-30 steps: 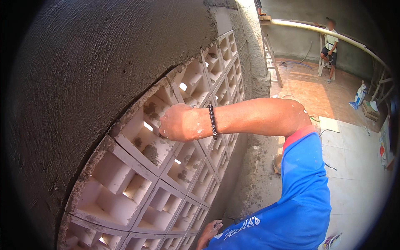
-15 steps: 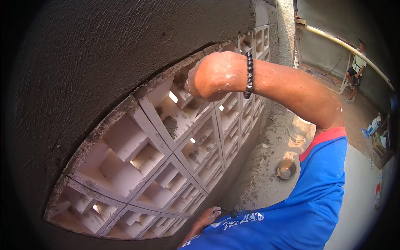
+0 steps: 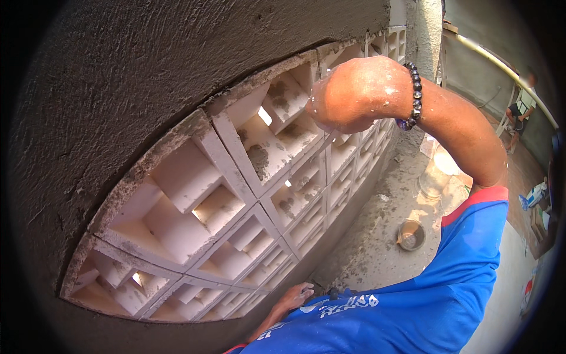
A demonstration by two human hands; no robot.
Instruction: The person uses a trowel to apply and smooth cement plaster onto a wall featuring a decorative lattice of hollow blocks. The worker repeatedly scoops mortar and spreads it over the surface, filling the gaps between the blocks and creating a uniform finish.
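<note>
My right hand [image 3: 359, 94], with a dark bead bracelet [image 3: 414, 94] at the wrist, is raised in front of the upper row of white openwork vent blocks [image 3: 177, 212]. Its fingers are closed and turned toward the blocks; what they grip is hidden behind the hand. Low in the view, my left hand [image 3: 293, 297] is beside the bottom of the block panel, its fingers curled. A small dark shape lies by its fingertips, too unclear to name. Wet grey mortar smears [image 3: 257, 159] mark the block nearest my right hand.
Rough grey plastered wall [image 3: 147, 65] borders the blocks above. A bucket of dark material [image 3: 411, 235] and a pale bucket [image 3: 433, 180] stand on the splattered floor at right. Beyond a long pale pole [image 3: 489, 65], another person [image 3: 522, 106] is at the far right.
My right hand has moved right along the upper blocks, uncovering more of the mortar-smeared block. My left hand has risen slightly and stays low by the panel. The view has shifted a little.
</note>
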